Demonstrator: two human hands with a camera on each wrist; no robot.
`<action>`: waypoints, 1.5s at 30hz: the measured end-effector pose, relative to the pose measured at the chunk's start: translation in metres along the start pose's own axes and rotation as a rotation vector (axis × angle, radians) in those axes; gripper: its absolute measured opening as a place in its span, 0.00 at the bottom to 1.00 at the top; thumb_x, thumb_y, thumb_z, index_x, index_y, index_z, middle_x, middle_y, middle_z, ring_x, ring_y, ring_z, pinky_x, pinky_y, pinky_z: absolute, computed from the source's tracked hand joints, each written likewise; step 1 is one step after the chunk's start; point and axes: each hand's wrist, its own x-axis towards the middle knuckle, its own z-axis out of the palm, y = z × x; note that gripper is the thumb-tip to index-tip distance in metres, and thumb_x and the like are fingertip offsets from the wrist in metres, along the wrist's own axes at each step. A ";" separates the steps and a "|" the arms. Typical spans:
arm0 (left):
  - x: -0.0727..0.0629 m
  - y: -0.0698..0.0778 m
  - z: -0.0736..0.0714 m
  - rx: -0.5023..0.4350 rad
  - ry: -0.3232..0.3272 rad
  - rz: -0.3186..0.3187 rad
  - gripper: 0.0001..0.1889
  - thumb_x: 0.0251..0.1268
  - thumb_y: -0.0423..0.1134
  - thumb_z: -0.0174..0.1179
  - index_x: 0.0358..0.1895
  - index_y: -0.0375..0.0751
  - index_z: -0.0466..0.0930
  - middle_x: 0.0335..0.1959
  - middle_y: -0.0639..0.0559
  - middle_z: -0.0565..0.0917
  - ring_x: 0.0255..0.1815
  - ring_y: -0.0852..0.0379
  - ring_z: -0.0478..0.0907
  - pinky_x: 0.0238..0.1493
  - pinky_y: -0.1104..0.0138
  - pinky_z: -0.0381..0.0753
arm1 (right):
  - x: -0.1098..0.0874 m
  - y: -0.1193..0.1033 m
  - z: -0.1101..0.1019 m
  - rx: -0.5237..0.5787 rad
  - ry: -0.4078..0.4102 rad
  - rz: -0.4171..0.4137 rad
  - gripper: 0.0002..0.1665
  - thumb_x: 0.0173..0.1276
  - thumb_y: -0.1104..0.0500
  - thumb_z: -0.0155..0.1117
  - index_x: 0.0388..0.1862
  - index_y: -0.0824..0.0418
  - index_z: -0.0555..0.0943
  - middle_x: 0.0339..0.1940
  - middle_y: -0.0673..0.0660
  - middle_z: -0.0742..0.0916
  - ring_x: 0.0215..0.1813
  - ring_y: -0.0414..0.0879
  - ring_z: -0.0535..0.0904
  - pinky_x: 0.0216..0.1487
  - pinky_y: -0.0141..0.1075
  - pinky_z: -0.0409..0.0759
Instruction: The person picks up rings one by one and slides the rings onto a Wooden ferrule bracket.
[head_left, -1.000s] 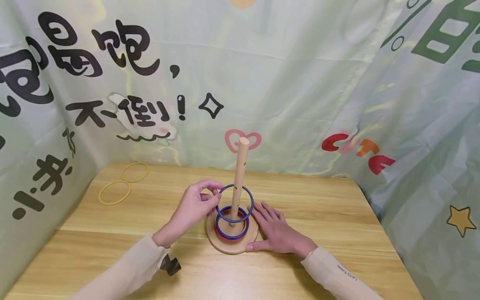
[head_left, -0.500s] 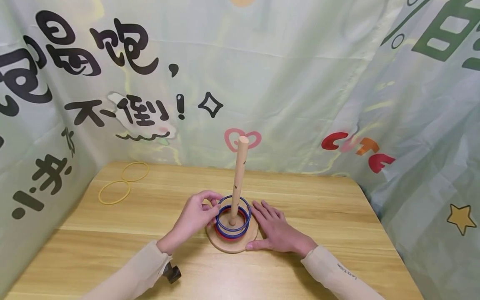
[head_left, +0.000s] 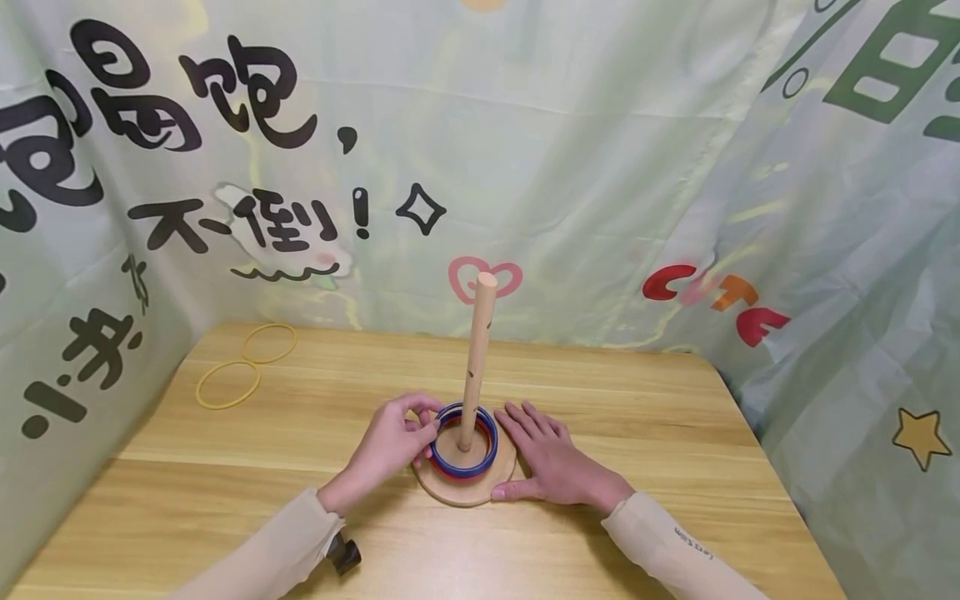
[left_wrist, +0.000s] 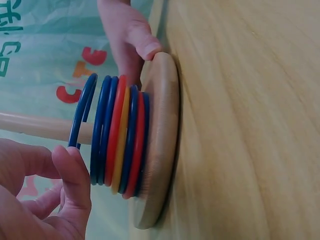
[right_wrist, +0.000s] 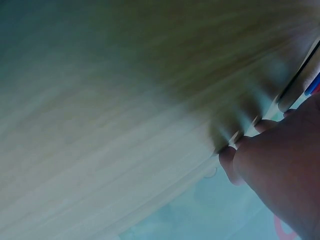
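My left hand (head_left: 393, 440) pinches a blue ring (left_wrist: 78, 115) between thumb and fingers. That ring encircles the wooden peg (head_left: 482, 342), with a small gap above the stack in the left wrist view. Below it, several blue, red (left_wrist: 115, 130) and yellow rings lie stacked around the peg, a blue one uppermost. They sit on the round wooden base (head_left: 467, 497). My right hand (head_left: 558, 467) rests at the base's right side, fingers spread and thumb on its rim. In the right wrist view, the hand hides most of the base.
Two yellow rings (head_left: 228, 386) lie flat at the table's back left. The wooden table (head_left: 637, 417) is bordered by a printed cloth backdrop (head_left: 570, 167) behind and at both sides. A small black device (head_left: 345, 554) hangs at my left cuff.
My left hand has lowered the blue ring along the peg, from well above the stack to close over it. My right hand has stayed at the base.
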 end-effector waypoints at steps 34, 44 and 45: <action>0.000 -0.013 -0.002 -0.032 -0.002 -0.010 0.13 0.73 0.24 0.65 0.57 0.32 0.86 0.37 0.45 0.79 0.22 0.53 0.80 0.19 0.68 0.79 | 0.001 -0.001 0.000 0.000 -0.008 0.003 0.68 0.71 0.25 0.69 0.93 0.58 0.49 0.91 0.63 0.53 0.90 0.64 0.39 0.80 0.71 0.52; -0.005 -0.020 -0.025 0.052 0.066 -0.008 0.16 0.73 0.29 0.65 0.61 0.36 0.84 0.47 0.46 0.83 0.28 0.49 0.80 0.19 0.71 0.72 | 0.001 -0.001 0.000 0.002 0.000 -0.002 0.69 0.71 0.25 0.69 0.93 0.59 0.49 0.91 0.63 0.54 0.90 0.65 0.40 0.80 0.71 0.52; -0.006 -0.021 -0.030 0.049 0.069 -0.010 0.16 0.74 0.30 0.66 0.62 0.36 0.84 0.47 0.45 0.83 0.30 0.47 0.81 0.19 0.70 0.74 | 0.001 -0.001 0.000 0.001 0.001 -0.002 0.69 0.71 0.25 0.69 0.93 0.59 0.49 0.91 0.63 0.54 0.90 0.65 0.40 0.80 0.71 0.52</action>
